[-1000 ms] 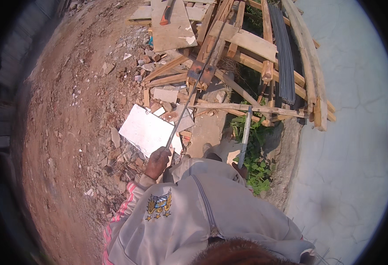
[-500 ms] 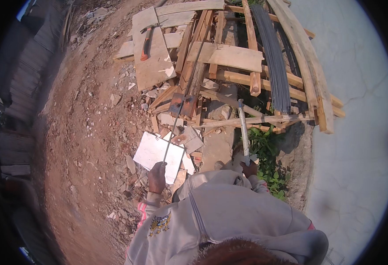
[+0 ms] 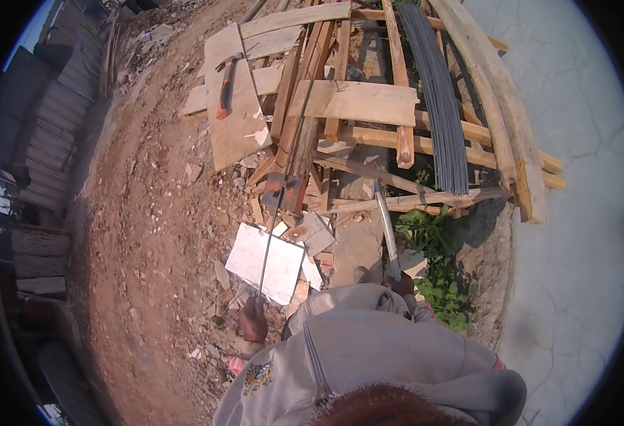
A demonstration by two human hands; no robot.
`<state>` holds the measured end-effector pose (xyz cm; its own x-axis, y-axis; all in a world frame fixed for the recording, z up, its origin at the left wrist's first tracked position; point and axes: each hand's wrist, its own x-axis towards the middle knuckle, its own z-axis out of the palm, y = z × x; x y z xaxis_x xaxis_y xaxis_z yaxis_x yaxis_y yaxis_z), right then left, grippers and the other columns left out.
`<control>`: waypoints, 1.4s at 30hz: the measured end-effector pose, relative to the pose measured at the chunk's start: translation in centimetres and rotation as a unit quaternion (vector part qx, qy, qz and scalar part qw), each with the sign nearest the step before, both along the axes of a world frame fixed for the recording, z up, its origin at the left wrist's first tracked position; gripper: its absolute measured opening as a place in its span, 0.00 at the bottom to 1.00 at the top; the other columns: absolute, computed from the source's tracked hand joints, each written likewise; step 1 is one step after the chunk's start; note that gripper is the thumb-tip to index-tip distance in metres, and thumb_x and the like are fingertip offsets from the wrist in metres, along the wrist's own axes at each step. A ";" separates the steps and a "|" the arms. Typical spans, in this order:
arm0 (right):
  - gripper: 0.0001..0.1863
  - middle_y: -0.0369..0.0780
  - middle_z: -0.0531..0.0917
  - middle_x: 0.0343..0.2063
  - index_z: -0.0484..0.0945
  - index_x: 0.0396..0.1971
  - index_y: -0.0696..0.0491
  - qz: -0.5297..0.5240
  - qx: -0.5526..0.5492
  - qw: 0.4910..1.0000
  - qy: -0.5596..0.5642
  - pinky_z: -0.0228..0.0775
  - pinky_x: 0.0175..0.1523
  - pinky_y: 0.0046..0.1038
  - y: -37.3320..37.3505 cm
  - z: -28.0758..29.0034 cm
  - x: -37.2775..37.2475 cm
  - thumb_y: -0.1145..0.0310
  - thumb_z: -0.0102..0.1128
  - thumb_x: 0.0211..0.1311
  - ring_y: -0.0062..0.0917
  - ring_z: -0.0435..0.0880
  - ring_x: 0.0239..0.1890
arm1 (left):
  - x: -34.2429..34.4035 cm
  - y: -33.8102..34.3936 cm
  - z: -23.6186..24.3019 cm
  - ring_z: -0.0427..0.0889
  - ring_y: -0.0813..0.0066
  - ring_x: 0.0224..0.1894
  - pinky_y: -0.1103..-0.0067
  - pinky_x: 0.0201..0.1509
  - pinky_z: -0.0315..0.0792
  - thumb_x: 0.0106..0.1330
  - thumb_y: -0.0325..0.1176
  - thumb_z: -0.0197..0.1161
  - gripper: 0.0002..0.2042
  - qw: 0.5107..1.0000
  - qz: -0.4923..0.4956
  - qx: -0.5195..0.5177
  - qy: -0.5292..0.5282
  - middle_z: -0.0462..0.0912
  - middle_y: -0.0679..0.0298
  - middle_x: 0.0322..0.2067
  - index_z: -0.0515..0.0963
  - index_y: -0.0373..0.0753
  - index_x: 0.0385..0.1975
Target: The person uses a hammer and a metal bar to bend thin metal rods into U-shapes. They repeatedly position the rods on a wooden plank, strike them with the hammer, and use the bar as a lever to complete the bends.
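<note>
My left hand [image 3: 253, 321] is closed around the near end of a thin steel rod [image 3: 267, 252]. The rod runs forward over a rusty, dark metal plate with pegs [image 3: 284, 192] fixed on timber, and on towards a short board [image 3: 358, 103]. In my right hand [image 3: 401, 284] is the lower end of a pale metal pipe [image 3: 387, 231], its far end pointing up towards the timber. My right fingers are partly hidden, but they wrap round the pipe. Under the rod, a white square tile [image 3: 266, 263] lies on the rubble.
A claw hammer [image 3: 226, 88] with an orange-and-black handle rests on a plywood sheet [image 3: 237, 135]. Beyond the plate are stacked timbers [image 3: 399, 92] and a bundle of dark steel rods [image 3: 440, 113]. Green plants [image 3: 440, 291] grow beside a pale cracked slab [image 3: 567, 284]. Rubbly earth [image 3: 141, 234] spreads left.
My left hand has drawn back towards me, and the rod has slid back with it over the pegged plate. My right hand still holds the pipe. The view has shifted slightly.
</note>
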<state>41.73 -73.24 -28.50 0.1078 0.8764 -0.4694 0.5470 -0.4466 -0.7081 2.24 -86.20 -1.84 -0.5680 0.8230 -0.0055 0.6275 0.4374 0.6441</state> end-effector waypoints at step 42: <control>0.16 0.32 0.70 0.15 0.70 0.34 0.53 0.107 0.020 0.969 0.223 0.62 0.20 0.20 -4.9 28.0 -5.9 0.55 0.51 0.76 0.14 0.70 0.14 | -8.6 2.3 -0.8 0.82 0.45 0.30 0.60 0.33 0.75 0.74 0.38 0.56 0.11 0.992 -0.126 0.024 -0.020 0.83 0.50 0.28 0.81 0.38 0.37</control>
